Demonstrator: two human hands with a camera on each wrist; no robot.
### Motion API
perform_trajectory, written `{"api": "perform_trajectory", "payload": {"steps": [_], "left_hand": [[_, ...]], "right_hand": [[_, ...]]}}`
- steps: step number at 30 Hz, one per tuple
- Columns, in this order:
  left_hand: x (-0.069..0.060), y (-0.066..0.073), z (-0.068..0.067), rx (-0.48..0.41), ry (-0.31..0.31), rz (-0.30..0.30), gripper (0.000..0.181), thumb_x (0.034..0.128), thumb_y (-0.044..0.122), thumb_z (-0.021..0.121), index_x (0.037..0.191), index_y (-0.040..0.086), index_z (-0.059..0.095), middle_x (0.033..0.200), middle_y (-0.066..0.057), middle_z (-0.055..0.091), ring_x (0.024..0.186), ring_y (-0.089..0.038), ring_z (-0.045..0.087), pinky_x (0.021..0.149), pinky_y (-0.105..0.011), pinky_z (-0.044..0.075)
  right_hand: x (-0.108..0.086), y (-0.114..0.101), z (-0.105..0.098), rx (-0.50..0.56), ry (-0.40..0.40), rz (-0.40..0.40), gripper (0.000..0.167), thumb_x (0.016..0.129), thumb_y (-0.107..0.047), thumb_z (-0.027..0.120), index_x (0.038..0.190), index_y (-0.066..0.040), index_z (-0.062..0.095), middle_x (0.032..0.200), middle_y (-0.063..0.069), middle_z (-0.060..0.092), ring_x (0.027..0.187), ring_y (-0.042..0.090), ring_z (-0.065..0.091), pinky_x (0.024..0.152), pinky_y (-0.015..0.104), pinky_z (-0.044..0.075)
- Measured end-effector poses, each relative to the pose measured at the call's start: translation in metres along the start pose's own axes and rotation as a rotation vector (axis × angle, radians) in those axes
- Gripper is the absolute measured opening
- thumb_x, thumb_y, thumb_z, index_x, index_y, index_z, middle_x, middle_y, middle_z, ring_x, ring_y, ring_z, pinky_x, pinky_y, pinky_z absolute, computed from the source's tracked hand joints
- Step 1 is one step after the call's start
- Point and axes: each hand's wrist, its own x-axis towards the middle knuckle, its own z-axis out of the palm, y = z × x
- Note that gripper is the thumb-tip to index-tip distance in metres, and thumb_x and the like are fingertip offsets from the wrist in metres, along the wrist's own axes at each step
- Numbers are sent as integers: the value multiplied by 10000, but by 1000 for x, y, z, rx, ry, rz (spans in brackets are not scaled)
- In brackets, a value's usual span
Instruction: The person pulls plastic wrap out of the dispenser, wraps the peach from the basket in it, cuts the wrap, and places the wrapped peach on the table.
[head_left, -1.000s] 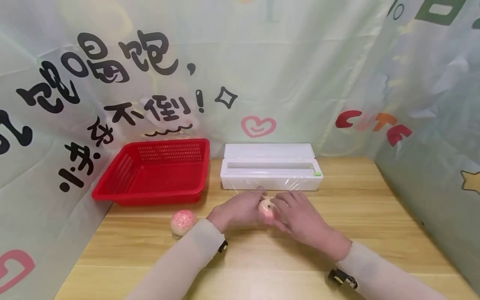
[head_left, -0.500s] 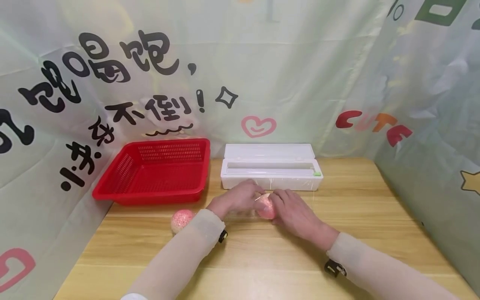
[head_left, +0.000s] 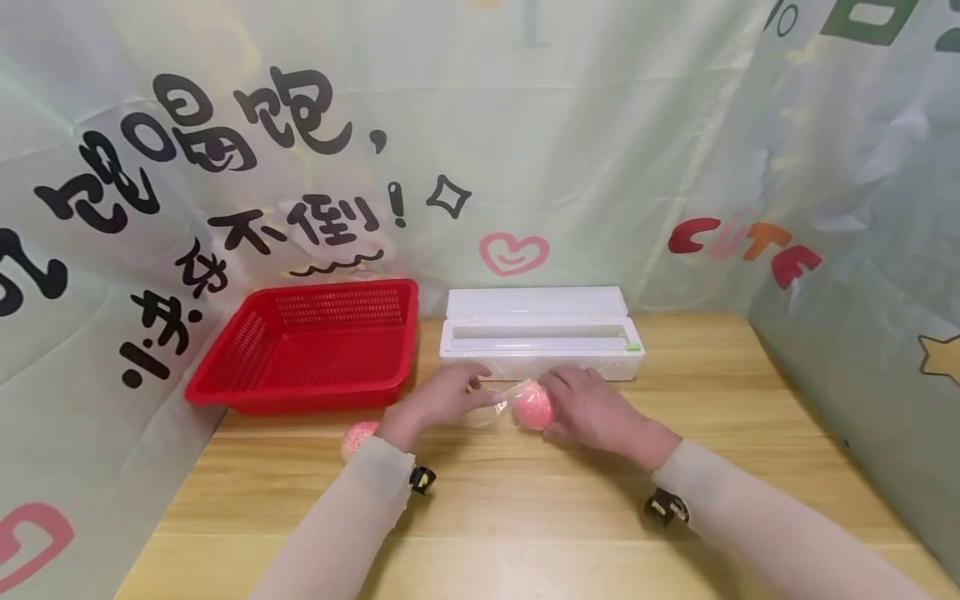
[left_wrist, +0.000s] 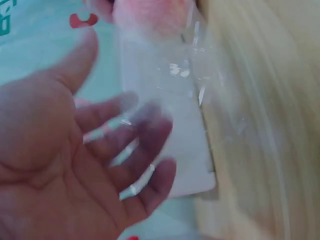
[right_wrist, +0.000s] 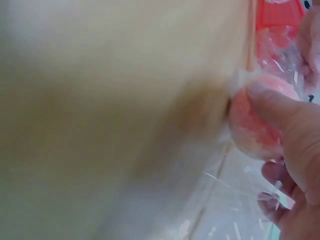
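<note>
My right hand (head_left: pixel 596 417) grips a round pink, peach-like fruit (head_left: pixel 534 406), thumb pressed on its surface in the right wrist view. Clear cling film (head_left: pixel 491 410) covers the fruit and trails off to its left. My left hand (head_left: pixel 442 398) is beside that loose film, its fingers spread and loosely bent; the left wrist view is blurred, and it does not show whether they touch the film. Behind both hands stands a white cling film box (head_left: pixel 540 364), lid up. A second pink-and-cream fruit (head_left: pixel 356 437) sits on the table, partly hidden by my left wrist.
A red plastic basket (head_left: pixel 386 392) stands at the back left of the wooden table (head_left: pixel 517 533). Printed cloth (head_left: pixel 600 167) hangs behind the table and along both sides.
The fruit has turned, so its pink side now faces up. My left hand has moved left, away from it, and the film between them is drawn out. The right hand still holds the fruit.
</note>
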Motion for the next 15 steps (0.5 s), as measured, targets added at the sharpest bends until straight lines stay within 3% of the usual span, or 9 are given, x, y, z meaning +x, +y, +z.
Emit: {"api": "perform_trajectory", "payload": {"steps": [2,5,9,12,15], "left_hand": [[-3,6,1,121,73,16,541,993,443,725,1431,138,636,1347,-72,672,1229,-252,620,1054,-430,532],[-1,20,11,293,163,118,496,989,374,750,1420,152,645,1405,-54,633,1325,-257,555,1147,-455,466],[13,35,34,398,194,284,661,913,394,838,1471,157,576,1399,-37,606,1337,-245,529,1140,-457,468],[25,36,48,446,192,310,871,827,463,901,1522,154,477,1379,-31,584,1329,-237,529,1119,-425,476],[34,32,55,476,204,293,900,804,499,909,1492,134,459,1337,-29,584,1295,-224,547,1118,-393,472]], "right_hand": [[6,3,-3,19,-30,-9,779,763,-439,927,1349,-26,623,1286,119,654,1218,311,616,1005,502,540],[14,8,-7,40,-66,-16,778,779,-477,922,1359,-44,639,1290,109,673,1223,309,632,1031,514,535],[18,14,-11,34,-106,-9,791,826,-515,882,1412,-51,622,1351,124,676,1276,335,629,1056,554,532],[18,16,-11,37,-110,-12,813,867,-507,847,1472,-37,574,1400,148,660,1301,360,623,1053,580,533],[18,16,-9,65,-87,9,856,862,-502,853,1501,-34,530,1388,147,667,1253,351,645,1037,561,543]]}}
